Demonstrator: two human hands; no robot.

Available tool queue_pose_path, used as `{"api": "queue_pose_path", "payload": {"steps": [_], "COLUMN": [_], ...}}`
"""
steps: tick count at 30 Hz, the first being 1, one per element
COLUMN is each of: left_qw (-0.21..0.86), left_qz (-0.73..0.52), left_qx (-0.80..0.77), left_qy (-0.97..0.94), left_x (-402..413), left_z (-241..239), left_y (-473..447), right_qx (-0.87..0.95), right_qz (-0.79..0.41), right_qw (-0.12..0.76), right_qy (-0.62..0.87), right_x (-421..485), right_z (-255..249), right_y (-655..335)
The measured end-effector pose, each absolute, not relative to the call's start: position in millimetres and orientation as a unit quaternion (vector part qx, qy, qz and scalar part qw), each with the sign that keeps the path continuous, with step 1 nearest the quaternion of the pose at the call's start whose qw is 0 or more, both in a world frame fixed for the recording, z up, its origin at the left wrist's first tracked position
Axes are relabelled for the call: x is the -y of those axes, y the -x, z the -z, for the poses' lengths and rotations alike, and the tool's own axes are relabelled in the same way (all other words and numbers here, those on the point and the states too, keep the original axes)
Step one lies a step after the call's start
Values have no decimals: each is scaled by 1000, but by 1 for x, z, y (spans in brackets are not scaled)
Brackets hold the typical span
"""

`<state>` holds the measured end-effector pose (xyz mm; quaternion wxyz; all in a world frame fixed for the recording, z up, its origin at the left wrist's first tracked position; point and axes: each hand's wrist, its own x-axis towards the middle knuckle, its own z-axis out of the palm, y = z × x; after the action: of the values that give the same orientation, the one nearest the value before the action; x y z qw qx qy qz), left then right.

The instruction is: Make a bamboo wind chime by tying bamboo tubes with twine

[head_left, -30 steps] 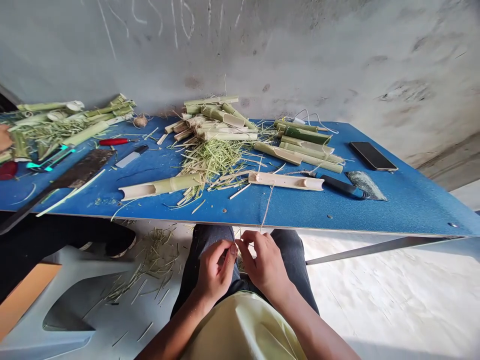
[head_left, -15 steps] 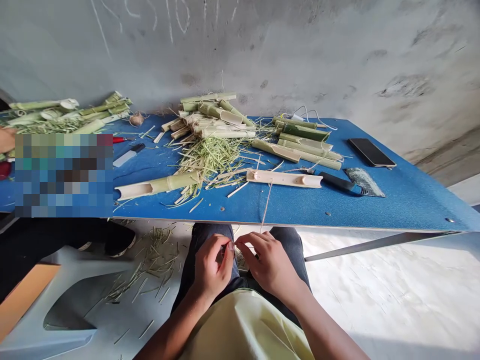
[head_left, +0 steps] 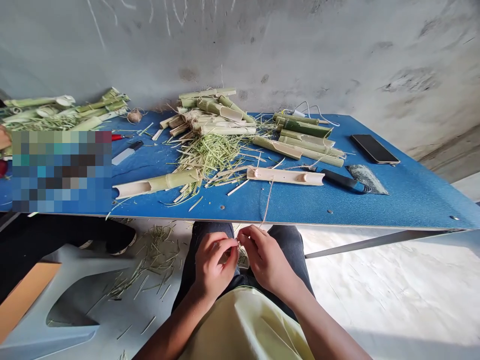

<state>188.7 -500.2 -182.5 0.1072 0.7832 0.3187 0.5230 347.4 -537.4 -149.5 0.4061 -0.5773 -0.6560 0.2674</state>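
Above my lap, just off the table's front edge, my left hand [head_left: 217, 260] and my right hand [head_left: 262, 254] meet fingertip to fingertip. Both are closed in a pinch on a thin brown twine [head_left: 267, 202]. It runs from my fingers up over the edge to a split bamboo piece [head_left: 279, 175], which lies open side up on the table. What the twine does between my fingertips is too small to make out. Left of that piece lies another cut bamboo tube [head_left: 165, 183], with a long opening at its left end.
The blue table [head_left: 300, 207] carries a bamboo pile [head_left: 221, 117], green shavings [head_left: 210, 152], more bamboo tubes [head_left: 307, 142], a cleaver [head_left: 365, 179] with a dark handle, a phone [head_left: 375, 149] and a twine ball [head_left: 134, 116]. Another person sits at the left, partly blurred out.
My hands have shifted slightly, the fingertips drawing closer together around the twine. The camera view has tilted a little. The bamboo pieces stay where they were on the table.
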Motion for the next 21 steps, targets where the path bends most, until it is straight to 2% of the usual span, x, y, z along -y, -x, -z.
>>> {"api": "queue_pose_path", "payload": {"steps": [12,21], "left_qw": [128,102], "left_qz": [-475,-475], "left_qx": [-354,-366], "left_qy": [-795,-794], "left_x": [504,500], "left_z": [182,178], "left_y": [-183,-184], "right_qx": [646,661], "right_qz": [-250,-251], "right_qw": [407,404], "right_qy": [596,581], "right_x": [534,535], "right_z": [153,148], "right_y": [-343,-345]}}
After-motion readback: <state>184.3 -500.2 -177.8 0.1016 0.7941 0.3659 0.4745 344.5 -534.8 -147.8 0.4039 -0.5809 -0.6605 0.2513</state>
